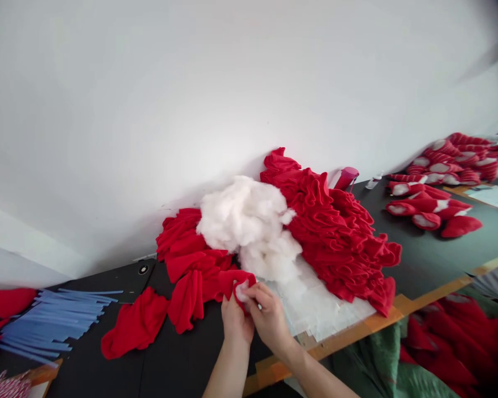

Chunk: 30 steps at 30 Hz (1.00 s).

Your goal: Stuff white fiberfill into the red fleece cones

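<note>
My left hand (235, 321) is closed around the open end of a red fabric tube (248, 276), which looks like a soft sewn pouch. A tuft of white stuffing (241, 291) shows in its mouth. My right hand (270, 316) pinches at that opening, its fingertips against the stuffing. Behind both hands rises a fluffy heap of white stuffing (243, 213). More red fabric pieces (186, 265) are bunched to the left, touching or close to the held piece. Where the held piece ends among them is hard to make out.
A large pile of red pieces (336, 237) stands right of the stuffing. Stuffed red pieces (435, 207) lie farther right. Blue strips (53, 320) and one red piece (136, 326) are at left. Below the taped table edge (357, 331) sits a green sack (382, 354).
</note>
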Each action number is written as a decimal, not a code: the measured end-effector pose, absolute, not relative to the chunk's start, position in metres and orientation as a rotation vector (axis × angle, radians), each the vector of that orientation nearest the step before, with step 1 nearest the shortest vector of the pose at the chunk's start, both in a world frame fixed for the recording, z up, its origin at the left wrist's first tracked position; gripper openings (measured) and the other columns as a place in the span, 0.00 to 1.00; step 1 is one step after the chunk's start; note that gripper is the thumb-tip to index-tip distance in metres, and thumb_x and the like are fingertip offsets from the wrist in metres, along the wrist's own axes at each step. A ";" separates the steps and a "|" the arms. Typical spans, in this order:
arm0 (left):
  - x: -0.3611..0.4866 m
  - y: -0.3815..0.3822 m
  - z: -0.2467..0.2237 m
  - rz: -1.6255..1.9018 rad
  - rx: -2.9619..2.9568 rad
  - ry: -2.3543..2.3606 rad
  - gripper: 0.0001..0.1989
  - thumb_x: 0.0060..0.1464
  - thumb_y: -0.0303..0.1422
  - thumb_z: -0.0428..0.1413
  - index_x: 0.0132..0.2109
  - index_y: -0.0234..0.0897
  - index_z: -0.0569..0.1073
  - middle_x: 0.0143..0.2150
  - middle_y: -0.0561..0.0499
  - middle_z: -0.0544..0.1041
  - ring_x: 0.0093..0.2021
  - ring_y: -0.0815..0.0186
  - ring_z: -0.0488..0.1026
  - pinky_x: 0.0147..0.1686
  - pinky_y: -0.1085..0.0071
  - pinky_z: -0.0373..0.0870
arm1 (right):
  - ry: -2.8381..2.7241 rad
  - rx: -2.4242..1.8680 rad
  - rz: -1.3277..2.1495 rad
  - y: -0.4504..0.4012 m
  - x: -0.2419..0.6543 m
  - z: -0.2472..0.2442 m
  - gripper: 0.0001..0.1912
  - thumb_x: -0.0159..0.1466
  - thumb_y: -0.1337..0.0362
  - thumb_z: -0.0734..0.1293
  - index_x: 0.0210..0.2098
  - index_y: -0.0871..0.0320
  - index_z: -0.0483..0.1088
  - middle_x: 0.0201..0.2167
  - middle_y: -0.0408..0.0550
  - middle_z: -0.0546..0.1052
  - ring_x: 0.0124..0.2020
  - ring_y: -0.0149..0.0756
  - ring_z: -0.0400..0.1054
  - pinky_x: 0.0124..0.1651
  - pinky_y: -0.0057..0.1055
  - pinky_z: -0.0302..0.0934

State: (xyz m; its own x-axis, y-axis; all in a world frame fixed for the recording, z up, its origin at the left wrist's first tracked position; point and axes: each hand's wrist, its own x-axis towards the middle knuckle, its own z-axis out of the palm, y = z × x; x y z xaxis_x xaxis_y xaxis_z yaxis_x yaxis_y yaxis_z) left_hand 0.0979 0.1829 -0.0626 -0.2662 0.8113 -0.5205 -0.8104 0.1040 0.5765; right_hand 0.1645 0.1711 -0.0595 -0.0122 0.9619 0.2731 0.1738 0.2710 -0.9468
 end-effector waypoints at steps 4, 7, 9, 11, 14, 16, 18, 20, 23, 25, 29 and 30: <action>0.088 0.197 -0.065 1.649 -0.024 0.965 0.07 0.44 0.26 0.62 0.32 0.36 0.73 0.28 0.53 0.75 0.29 0.67 0.74 0.31 0.73 0.73 | -0.925 -1.012 1.324 0.182 0.178 -0.054 0.11 0.56 0.54 0.69 0.26 0.55 0.70 0.18 0.38 0.64 0.18 0.27 0.56 0.21 0.26 0.54; 0.075 0.201 -0.065 1.670 -0.060 0.928 0.04 0.51 0.26 0.59 0.35 0.39 0.75 0.34 0.52 0.78 0.37 0.65 0.76 0.40 0.71 0.74 | -0.863 -0.981 1.275 0.203 0.210 -0.039 0.13 0.56 0.51 0.68 0.29 0.54 0.68 0.19 0.37 0.63 0.18 0.27 0.55 0.20 0.26 0.54; 0.068 0.201 -0.065 1.628 -0.105 0.900 0.05 0.55 0.30 0.57 0.38 0.39 0.77 0.39 0.50 0.79 0.43 0.61 0.75 0.42 0.68 0.75 | -1.030 -1.074 1.029 0.228 0.235 -0.034 0.10 0.59 0.53 0.66 0.32 0.53 0.68 0.20 0.39 0.65 0.20 0.30 0.59 0.23 0.28 0.58; 0.065 0.199 -0.063 1.578 -0.166 0.873 0.07 0.57 0.34 0.55 0.40 0.39 0.77 0.41 0.48 0.79 0.44 0.58 0.75 0.40 0.65 0.76 | -1.261 -1.214 0.671 0.258 0.257 -0.037 0.09 0.62 0.56 0.63 0.36 0.54 0.69 0.26 0.43 0.69 0.26 0.34 0.65 0.30 0.33 0.63; 0.069 0.199 -0.057 1.547 -0.263 0.815 0.09 0.58 0.36 0.54 0.40 0.38 0.77 0.41 0.45 0.80 0.44 0.57 0.76 0.39 0.63 0.77 | -1.498 -1.313 0.414 0.296 0.270 -0.054 0.09 0.60 0.60 0.63 0.37 0.54 0.73 0.37 0.51 0.72 0.38 0.43 0.68 0.45 0.46 0.63; 0.073 0.201 -0.054 1.551 -0.293 0.788 0.10 0.58 0.37 0.55 0.40 0.36 0.76 0.41 0.44 0.79 0.45 0.56 0.76 0.40 0.63 0.77 | -1.555 -1.322 0.432 0.301 0.263 -0.065 0.09 0.57 0.62 0.65 0.37 0.54 0.74 0.42 0.54 0.72 0.42 0.48 0.67 0.50 0.54 0.59; 0.079 0.203 -0.054 1.573 -0.282 0.801 0.10 0.57 0.36 0.56 0.42 0.35 0.76 0.42 0.43 0.79 0.44 0.56 0.76 0.41 0.63 0.76 | -1.617 -1.278 0.493 0.286 0.247 -0.071 0.13 0.58 0.62 0.65 0.42 0.53 0.73 0.47 0.56 0.70 0.44 0.48 0.66 0.52 0.54 0.59; 0.086 0.203 -0.056 1.606 -0.215 0.836 0.12 0.55 0.36 0.59 0.44 0.34 0.74 0.43 0.42 0.78 0.44 0.57 0.76 0.41 0.65 0.76 | -1.677 -1.174 0.682 0.261 0.226 -0.070 0.19 0.60 0.62 0.64 0.51 0.53 0.69 0.49 0.55 0.70 0.46 0.45 0.67 0.48 0.46 0.64; 0.098 0.197 -0.061 1.599 -0.041 0.867 0.18 0.49 0.36 0.64 0.47 0.35 0.73 0.43 0.43 0.78 0.42 0.59 0.76 0.38 0.69 0.74 | -1.599 -1.144 0.956 0.230 0.201 -0.067 0.24 0.57 0.66 0.65 0.54 0.54 0.65 0.47 0.53 0.73 0.44 0.42 0.70 0.44 0.40 0.67; 0.103 0.189 -0.062 1.555 0.085 0.879 0.22 0.46 0.34 0.66 0.48 0.37 0.72 0.42 0.46 0.78 0.38 0.62 0.76 0.33 0.73 0.73 | -1.482 -1.187 1.043 0.222 0.193 -0.067 0.19 0.55 0.69 0.64 0.47 0.55 0.70 0.42 0.50 0.76 0.41 0.42 0.72 0.44 0.40 0.67; 0.099 0.176 -0.060 1.514 0.179 0.842 0.24 0.45 0.32 0.67 0.50 0.38 0.70 0.41 0.48 0.78 0.35 0.66 0.76 0.32 0.76 0.71 | -1.296 -1.165 1.143 0.217 0.193 -0.073 0.11 0.58 0.68 0.63 0.40 0.56 0.71 0.36 0.48 0.79 0.36 0.41 0.73 0.42 0.38 0.68; 0.095 0.174 -0.059 1.504 0.154 0.830 0.23 0.45 0.32 0.67 0.49 0.37 0.70 0.42 0.47 0.78 0.37 0.65 0.76 0.35 0.74 0.72 | -1.287 -1.147 1.158 0.214 0.193 -0.074 0.11 0.58 0.67 0.63 0.41 0.56 0.72 0.36 0.48 0.79 0.37 0.41 0.73 0.42 0.38 0.68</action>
